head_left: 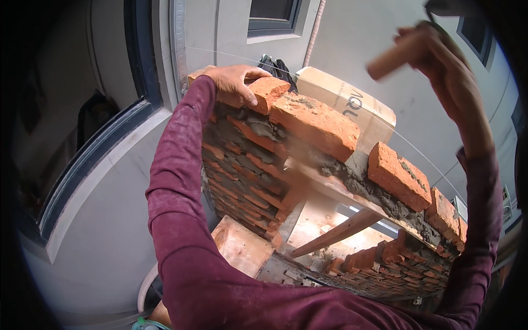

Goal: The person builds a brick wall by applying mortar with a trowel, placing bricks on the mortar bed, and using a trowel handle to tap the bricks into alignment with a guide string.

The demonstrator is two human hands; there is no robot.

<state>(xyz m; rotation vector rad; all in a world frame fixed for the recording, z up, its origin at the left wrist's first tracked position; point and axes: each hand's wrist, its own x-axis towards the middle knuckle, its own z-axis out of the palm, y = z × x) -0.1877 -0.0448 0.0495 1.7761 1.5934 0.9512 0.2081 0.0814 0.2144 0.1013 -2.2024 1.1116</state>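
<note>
My left hand [234,81] grips a short orange brick [270,91] at the left end of the wall's top course, thumb on its near face. A longer brick [316,122] lies right beside it, with grey mortar smears on top. At the upper right, my raised right hand [443,55] holds a trowel by its wooden handle [388,59]. The handle's butt points down and left; the trowel's dark metal part [454,6] is cut off by the upper edge. Motion blurs this hand and the handle.
The brick wall [247,165] has rough mortar joints and an opening crossed by a wooden brace [336,234]. Further right sit another brick [400,177] and a mortar bed [357,179]. A string line [410,144] runs past a cardboard box [352,104]. At left is a dark-framed window [144,110].
</note>
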